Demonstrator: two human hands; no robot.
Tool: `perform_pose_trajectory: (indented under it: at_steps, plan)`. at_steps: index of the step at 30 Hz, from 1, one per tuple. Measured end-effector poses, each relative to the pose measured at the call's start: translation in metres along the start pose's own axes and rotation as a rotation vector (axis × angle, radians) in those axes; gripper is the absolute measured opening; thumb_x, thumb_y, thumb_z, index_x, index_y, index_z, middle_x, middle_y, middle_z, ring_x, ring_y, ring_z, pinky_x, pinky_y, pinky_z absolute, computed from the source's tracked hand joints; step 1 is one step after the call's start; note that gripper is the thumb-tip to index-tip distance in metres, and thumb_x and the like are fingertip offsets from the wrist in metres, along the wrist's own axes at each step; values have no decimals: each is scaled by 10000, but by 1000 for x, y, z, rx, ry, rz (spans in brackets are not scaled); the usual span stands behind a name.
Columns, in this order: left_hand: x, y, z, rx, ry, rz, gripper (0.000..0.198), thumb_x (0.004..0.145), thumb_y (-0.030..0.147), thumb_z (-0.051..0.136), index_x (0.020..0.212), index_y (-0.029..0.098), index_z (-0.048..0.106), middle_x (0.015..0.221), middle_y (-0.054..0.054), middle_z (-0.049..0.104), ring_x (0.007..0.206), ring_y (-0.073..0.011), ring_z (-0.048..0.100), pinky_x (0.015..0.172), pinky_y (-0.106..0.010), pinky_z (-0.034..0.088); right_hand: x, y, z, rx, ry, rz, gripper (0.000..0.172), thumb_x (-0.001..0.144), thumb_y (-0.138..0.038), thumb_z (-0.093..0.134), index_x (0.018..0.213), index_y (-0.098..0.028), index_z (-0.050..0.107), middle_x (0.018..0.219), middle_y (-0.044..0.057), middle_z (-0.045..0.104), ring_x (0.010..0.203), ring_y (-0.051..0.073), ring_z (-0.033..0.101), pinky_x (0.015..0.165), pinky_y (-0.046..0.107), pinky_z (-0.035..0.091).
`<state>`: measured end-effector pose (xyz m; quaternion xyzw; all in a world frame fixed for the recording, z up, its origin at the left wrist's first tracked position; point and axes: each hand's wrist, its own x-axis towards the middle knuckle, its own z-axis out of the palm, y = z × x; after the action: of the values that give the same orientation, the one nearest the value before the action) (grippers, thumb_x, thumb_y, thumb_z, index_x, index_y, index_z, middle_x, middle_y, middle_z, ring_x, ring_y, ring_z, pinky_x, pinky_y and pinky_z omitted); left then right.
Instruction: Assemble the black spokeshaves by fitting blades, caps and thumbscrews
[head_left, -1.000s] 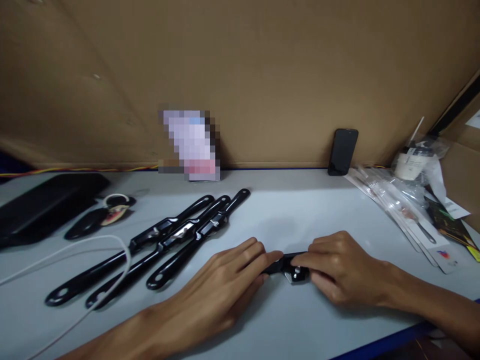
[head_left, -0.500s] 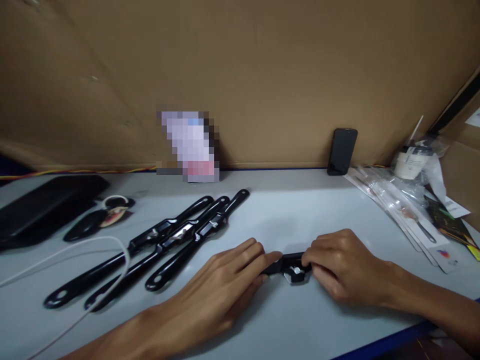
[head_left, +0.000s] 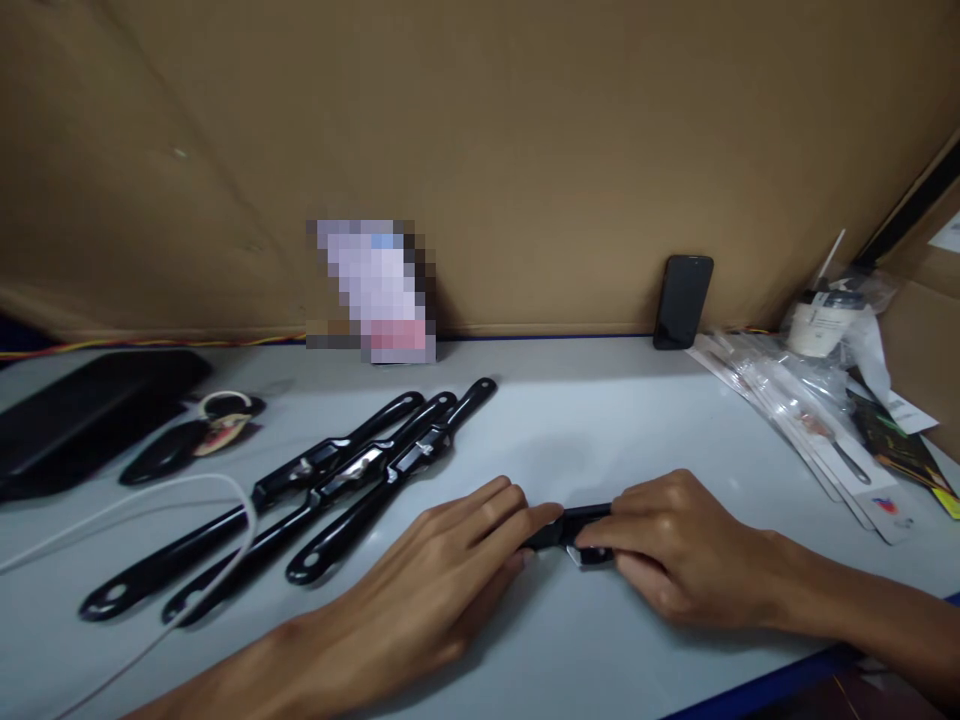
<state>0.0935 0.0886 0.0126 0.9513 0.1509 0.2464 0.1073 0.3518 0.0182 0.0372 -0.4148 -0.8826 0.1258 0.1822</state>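
A black metal spokeshave (head_left: 576,522) is held low over the front of the table, between my two hands. My left hand (head_left: 476,555) is closed around its left handle, thumb and fingers wrapped on it. The fingers of my right hand (head_left: 679,555) close on the right part of the body and cover the screw at its middle; the right handle is hidden behind them. A bit of bright metal blade shows below the body. Three similar black spokeshaves (head_left: 411,458) lie slantwise side by side to the left, each with holed handle ends.
A white cable (head_left: 251,510) loops over the left spokeshaves. Behind it lie keys (head_left: 161,450) and a black case (head_left: 97,410). One phone (head_left: 682,302) and a blurred-out upright object (head_left: 386,290) lean on the cardboard wall. Packaged blister cards (head_left: 810,430) and a cup (head_left: 821,325) stand right.
My right hand's fingers have slid left and inward over the spokeshave's body, now covering the screw that showed before. My left hand has kept its hold.
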Motion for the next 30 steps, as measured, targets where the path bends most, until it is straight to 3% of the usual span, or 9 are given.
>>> perform_pose_trajectory:
  at_steps: [4, 12, 19, 23, 30]
  plan:
    - [-1, -1, 1, -21, -9, -1, 378, 1023, 45, 405, 1331, 197, 565, 974, -59, 691, 796, -209, 691, 637, -306, 564, -1, 0, 4, -90, 41, 33, 266, 908, -88, 484, 908, -155, 742, 713, 49, 731, 585, 165, 593, 576, 313, 352]
    - [-2, -1, 2, -3, -9, 12, 349, 1058, 70, 396, 1333, 199, 567, 1013, -76, 711, 830, -217, 695, 661, -311, 571, 1, 2, -6, -39, 7, 110, 230, 946, -127, 517, 977, -147, 744, 791, 64, 747, 665, 174, 629, 631, 307, 386]
    - [-1, -3, 3, -41, 10, -7, 354, 1030, 59, 440, 1298, 198, 625, 996, -70, 715, 819, -213, 687, 672, -302, 578, -2, 17, -35, 7, -180, 156, 195, 963, -221, 740, 1156, -193, 741, 992, 60, 754, 853, 208, 684, 765, 314, 460]
    - [0, -1, 1, -47, 11, -12, 356, 1037, 68, 432, 1301, 204, 629, 1001, -70, 714, 809, -206, 684, 666, -292, 574, 0, 21, -34, 18, -263, 161, 131, 951, -261, 802, 1049, -193, 747, 968, 37, 746, 837, 196, 679, 729, 295, 449]
    - [0, -1, 3, -38, 8, -8, 341, 1060, 81, 418, 1315, 205, 606, 995, -69, 708, 801, -208, 685, 640, -300, 561, 5, 17, -28, -15, -300, 188, 125, 993, -269, 767, 1059, -164, 751, 979, 58, 747, 843, 209, 689, 732, 304, 467]
